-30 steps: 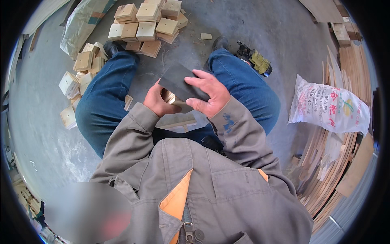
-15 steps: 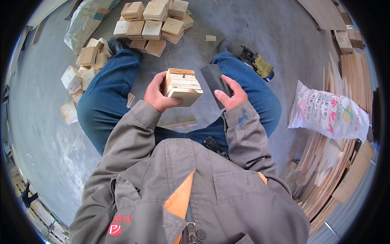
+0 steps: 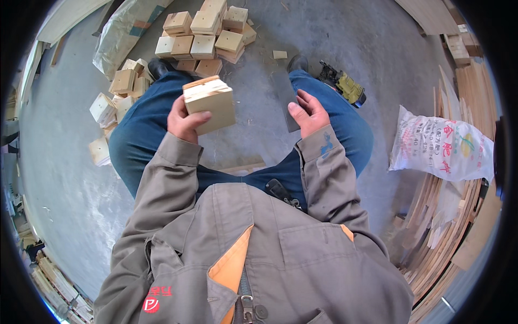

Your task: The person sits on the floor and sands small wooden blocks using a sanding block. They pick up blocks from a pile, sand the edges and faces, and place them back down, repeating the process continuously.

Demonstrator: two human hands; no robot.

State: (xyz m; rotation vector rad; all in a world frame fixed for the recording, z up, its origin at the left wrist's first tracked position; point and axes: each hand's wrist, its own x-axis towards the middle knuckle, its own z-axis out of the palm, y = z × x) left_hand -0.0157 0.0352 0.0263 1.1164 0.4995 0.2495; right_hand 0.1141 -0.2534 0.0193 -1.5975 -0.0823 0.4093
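Block in left hand, dark slab by right

Head view: The block, layered and pale, sits just above centre-left of the frame, tilted, held between thumb and fingers of the left hand. Right of centre, the right hand is half open at the edge of the dark slab; I cannot tell whether it grips. More blocks are piled upper left. A white sack lies at right.

A grey-brown jacket is dominating here, its orange lining flashing out beside a metal zip; a red emblem is brightening its left side; blue stains are marking the right cuff; blue jeans are running down to dark shoes.
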